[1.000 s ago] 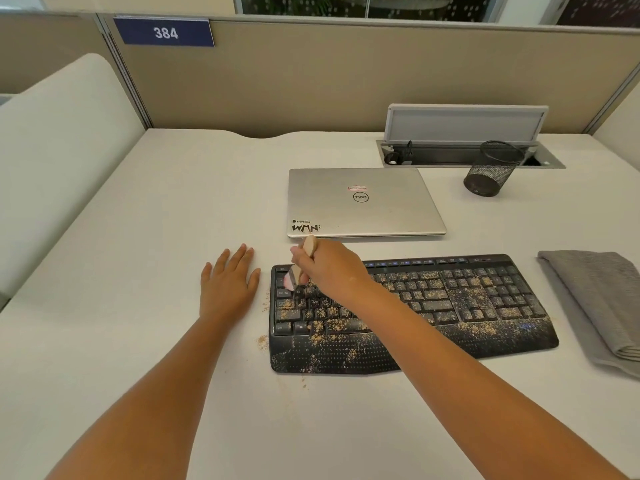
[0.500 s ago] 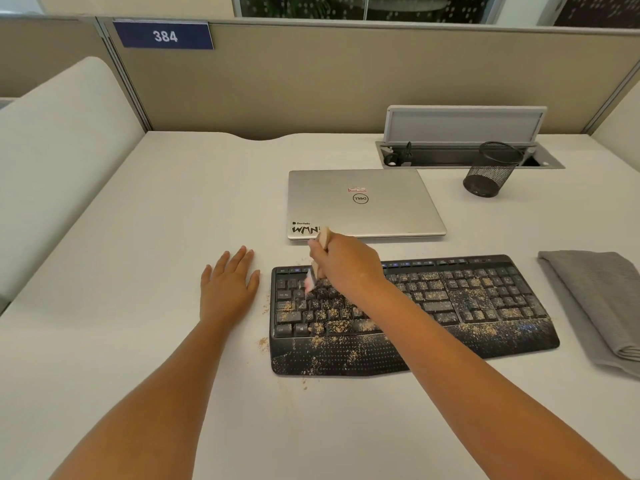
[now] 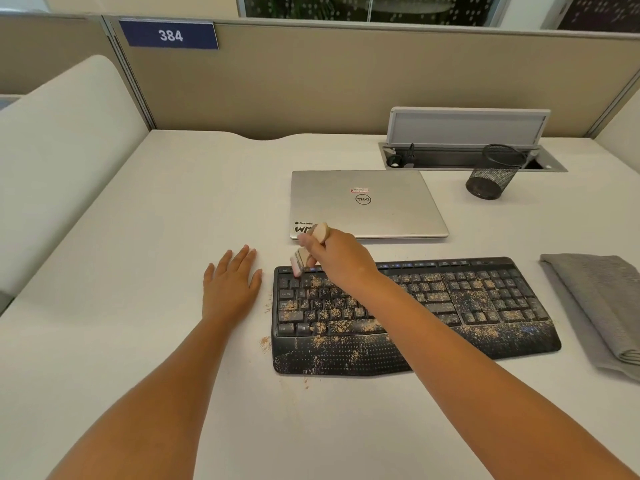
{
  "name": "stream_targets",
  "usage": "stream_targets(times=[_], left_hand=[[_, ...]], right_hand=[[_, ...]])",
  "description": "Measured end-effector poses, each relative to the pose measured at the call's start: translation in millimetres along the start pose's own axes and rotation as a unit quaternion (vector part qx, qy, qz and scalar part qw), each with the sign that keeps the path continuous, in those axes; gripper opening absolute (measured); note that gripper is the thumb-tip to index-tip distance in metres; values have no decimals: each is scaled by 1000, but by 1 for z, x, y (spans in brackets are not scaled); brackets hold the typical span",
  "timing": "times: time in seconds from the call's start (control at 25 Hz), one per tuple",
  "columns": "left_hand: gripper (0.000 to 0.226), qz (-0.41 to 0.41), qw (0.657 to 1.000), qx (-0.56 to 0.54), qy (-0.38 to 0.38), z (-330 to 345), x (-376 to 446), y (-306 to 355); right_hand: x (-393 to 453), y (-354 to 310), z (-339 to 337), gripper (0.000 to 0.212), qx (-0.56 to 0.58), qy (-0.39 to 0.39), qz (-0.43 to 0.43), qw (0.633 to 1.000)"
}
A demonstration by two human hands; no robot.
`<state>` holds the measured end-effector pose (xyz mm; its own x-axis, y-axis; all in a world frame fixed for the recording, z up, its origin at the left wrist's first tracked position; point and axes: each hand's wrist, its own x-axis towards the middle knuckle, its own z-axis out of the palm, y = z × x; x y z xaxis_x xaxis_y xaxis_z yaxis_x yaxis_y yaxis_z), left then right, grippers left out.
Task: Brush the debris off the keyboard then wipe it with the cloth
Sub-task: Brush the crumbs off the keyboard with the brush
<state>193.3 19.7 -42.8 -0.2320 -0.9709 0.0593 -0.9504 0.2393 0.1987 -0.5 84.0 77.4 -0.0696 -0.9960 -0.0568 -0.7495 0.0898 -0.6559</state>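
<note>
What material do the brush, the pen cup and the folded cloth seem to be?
Brush: pale handle, apparently wood, matte; pinkish bristles, fibre unclear. Pen cup: black wire mesh, likely metal, see-through. Cloth: grey woven fabric, ribbed texture, soft folds.

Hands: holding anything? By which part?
The right hand grips a small brush by its wooden handle, bristle end at the keyboard's top left corner. The left hand lies flat on the desk, holding nothing.

One head-worn wide-angle view looks forward and down at the white counter (image 3: 145,271), close above and behind the fingers (image 3: 242,259).
</note>
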Motion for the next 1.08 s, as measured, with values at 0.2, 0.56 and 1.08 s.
stream_targets(times=[0.2,0.56,1.08], left_hand=[[66,2,1000,2,0,-1,-1,0],[57,2,1000,3,-4,-1,-1,0],[51,5,1000,-10,1,0,-1,-1]], right_hand=[[-2,1,-1,46,-26,-14,14,999],[-3,8,-2,52,-67,21,13,997],[-19,14,-1,54,-69,29,2,997]])
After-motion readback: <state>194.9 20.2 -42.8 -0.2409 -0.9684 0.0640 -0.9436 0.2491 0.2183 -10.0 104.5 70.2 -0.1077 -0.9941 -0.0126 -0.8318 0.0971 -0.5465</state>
